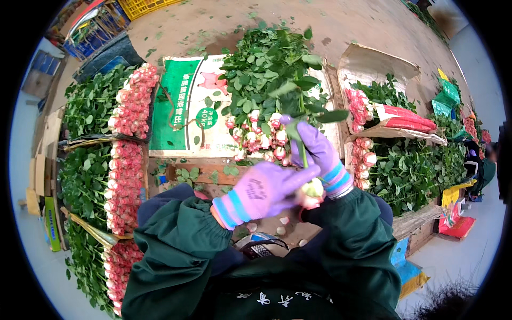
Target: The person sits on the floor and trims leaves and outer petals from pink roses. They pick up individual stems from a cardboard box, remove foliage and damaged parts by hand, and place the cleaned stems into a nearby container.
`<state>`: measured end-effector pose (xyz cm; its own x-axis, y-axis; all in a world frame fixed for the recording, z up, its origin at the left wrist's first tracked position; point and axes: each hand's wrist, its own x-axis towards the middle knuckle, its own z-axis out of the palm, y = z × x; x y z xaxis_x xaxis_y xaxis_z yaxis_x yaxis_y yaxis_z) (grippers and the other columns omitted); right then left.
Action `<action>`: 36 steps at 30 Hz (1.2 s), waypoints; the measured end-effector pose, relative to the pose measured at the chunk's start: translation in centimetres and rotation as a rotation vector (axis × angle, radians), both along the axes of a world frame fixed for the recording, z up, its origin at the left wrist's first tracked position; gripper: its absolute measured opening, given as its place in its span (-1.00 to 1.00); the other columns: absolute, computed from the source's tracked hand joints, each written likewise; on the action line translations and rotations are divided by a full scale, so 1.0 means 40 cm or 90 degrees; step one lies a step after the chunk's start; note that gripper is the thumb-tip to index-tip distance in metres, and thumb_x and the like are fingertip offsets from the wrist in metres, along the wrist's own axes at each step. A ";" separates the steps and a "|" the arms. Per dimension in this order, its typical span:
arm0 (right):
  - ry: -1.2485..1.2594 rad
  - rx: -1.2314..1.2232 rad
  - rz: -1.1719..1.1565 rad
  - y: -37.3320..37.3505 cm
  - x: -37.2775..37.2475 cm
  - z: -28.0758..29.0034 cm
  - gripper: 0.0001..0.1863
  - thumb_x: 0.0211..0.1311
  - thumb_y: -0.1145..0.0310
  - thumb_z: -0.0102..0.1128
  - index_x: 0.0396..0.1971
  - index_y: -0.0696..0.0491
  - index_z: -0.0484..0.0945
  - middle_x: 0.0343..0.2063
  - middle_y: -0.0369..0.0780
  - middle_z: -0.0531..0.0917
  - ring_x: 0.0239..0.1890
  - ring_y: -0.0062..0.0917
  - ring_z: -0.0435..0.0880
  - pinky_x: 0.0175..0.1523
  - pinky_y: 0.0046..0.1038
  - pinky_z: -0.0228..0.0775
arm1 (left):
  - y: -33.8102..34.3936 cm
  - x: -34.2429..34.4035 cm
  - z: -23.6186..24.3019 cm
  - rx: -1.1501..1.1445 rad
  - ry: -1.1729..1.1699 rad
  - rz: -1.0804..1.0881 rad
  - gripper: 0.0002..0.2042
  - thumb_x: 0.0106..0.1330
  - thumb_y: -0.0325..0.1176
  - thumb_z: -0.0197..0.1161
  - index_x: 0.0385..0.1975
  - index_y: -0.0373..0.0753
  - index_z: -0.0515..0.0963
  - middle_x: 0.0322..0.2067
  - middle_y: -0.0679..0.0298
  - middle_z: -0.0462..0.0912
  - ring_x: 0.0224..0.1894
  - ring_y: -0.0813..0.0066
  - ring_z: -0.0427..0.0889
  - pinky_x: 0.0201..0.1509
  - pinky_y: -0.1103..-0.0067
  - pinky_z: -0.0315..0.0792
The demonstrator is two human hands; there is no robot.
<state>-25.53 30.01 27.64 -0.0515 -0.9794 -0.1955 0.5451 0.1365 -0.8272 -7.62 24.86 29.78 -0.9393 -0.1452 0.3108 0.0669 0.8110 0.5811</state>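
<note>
A single pink-and-white rose (311, 194) hangs bloom down in front of me, its green stem and leaves pointing up. My right hand (318, 148), in a purple glove with a blue-striped cuff, is closed round the stem. My left hand (260, 192), gloved alike, has its fingers at the stem and bloom, closed on the rose; motion blurs its fingertips. Just beyond lies a heap of leafy roses (266, 80), blooms toward me, on a green and white printed sack (176, 106).
Stacked roses (125, 181) fill racks along my left. More roses (416, 165) lie in compartments on the right, one with a wrapped red bundle (405, 118). A wooden bar (213, 175) edges the sack. Fallen petals (281, 230) lie below my hands. Another person (484, 169) is at far right.
</note>
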 end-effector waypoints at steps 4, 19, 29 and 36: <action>0.498 0.244 0.197 0.031 -0.077 -0.113 -0.59 0.37 0.05 0.02 0.03 0.03 0.52 -0.37 -0.24 0.67 -0.30 -0.55 0.63 -0.16 -0.45 0.47 | 0.025 0.066 -0.092 -0.130 -0.238 -0.058 -0.26 0.18 -0.12 0.27 0.34 -0.21 0.15 -0.14 0.05 0.57 -0.24 0.08 0.60 -0.19 0.29 0.45; 1.173 0.164 0.217 0.214 -0.119 -0.360 -0.61 0.07 0.28 0.18 -0.03 -0.09 0.54 -0.31 -0.06 0.66 -0.20 -0.13 0.61 -0.08 -0.16 0.44 | 0.043 0.109 -0.157 -0.132 -0.279 -0.046 -0.44 0.20 -0.16 0.16 0.20 -0.23 0.33 -0.48 0.24 0.60 -0.47 0.23 0.61 -0.46 0.38 0.41; 1.216 0.110 0.332 0.193 -0.073 -0.436 -0.57 0.05 0.29 0.17 -0.01 0.00 0.51 -0.25 -0.09 0.66 -0.20 -0.15 0.61 -0.04 -0.19 0.42 | 0.040 0.147 -0.147 -0.047 -0.351 -0.048 -0.45 0.18 -0.11 0.26 0.16 -0.17 0.35 -0.48 0.24 0.58 -0.38 0.23 0.61 -0.30 0.36 0.44; 1.357 0.124 0.459 0.203 -0.039 -0.509 -0.73 0.07 0.22 0.15 -0.20 -0.11 0.64 -0.38 -0.18 0.69 -0.29 -0.26 0.64 -0.16 -0.24 0.43 | 0.058 0.162 -0.158 -0.091 -0.360 -0.031 -0.46 0.20 -0.23 0.15 0.23 -0.15 0.34 -0.45 0.29 0.59 -0.38 0.33 0.62 -0.33 0.38 0.41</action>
<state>-27.10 38.12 7.27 -0.0076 -0.9072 -0.4205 -0.9953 -0.0336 0.0904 -1.13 27.18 23.45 -0.9696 -0.0906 -0.2271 -0.1820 0.8878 0.4227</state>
